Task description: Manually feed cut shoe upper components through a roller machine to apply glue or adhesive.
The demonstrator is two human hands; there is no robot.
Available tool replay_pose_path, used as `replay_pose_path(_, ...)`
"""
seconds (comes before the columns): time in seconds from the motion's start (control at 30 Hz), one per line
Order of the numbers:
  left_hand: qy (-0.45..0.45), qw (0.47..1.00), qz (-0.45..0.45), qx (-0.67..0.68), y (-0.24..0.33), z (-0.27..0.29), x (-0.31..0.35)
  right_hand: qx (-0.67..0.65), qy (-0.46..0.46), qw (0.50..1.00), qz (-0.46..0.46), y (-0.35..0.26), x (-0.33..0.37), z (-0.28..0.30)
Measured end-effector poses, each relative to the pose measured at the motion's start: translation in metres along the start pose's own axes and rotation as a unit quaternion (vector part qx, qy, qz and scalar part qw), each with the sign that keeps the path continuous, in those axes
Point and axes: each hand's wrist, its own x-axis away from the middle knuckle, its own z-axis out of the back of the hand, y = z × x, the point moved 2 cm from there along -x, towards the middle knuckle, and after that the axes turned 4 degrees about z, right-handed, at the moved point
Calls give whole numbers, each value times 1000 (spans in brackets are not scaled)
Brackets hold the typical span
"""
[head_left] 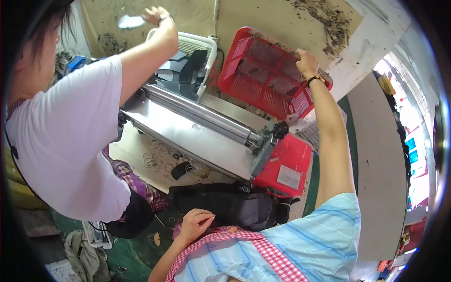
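At the lower middle, my left hand (196, 225) is held in front of my red-checked apron (277, 258), its fingers curled together and nothing showing in them. My right arm stretches up and away, with my right hand (307, 64) closed on the far right rim of a red plastic basket (277, 115). The basket leans tilted, its mesh inside facing me. Between me and the basket stands a machine with long metal rollers (202, 112) and a shiny metal plate (171, 127). A black bin (211, 202) with dark flat pieces sits just beyond my left hand.
A co-worker in a white shirt (70, 136) stands at left, one arm raised near a blurred whitish thing (131, 21). A white basket (209, 47) holds dark sheets. A red box (286, 167) adjoins the machine's right end. Thin loops (149, 160) litter the surface below.
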Motion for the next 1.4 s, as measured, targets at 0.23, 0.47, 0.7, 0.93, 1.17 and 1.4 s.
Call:
replay_pose_path(0.23,47,979,197,36,1,6,-4,-64,-93,993,39,3,-14,-141)
replay_pose_path(0.47,30,989,147,-13,9,12,-37,-131,-53,990,5,47,19,-151)
replay_pose_path(0.7,-31,998,-2,54,110,26,-151,-855,-138,476,-149,5,131,58)
replay_pose_path(0.93,-44,968,-136,206,194,-13,-211,-850,-77,485,-191,-80,268,173)
replay_pose_path(1.17,-166,953,-210,144,210,-31,-199,-851,-17,486,-198,-93,337,199)
replay_pose_path(1.4,-424,867,-143,220,205,-91,-182,-854,148,443,-229,-63,403,225)
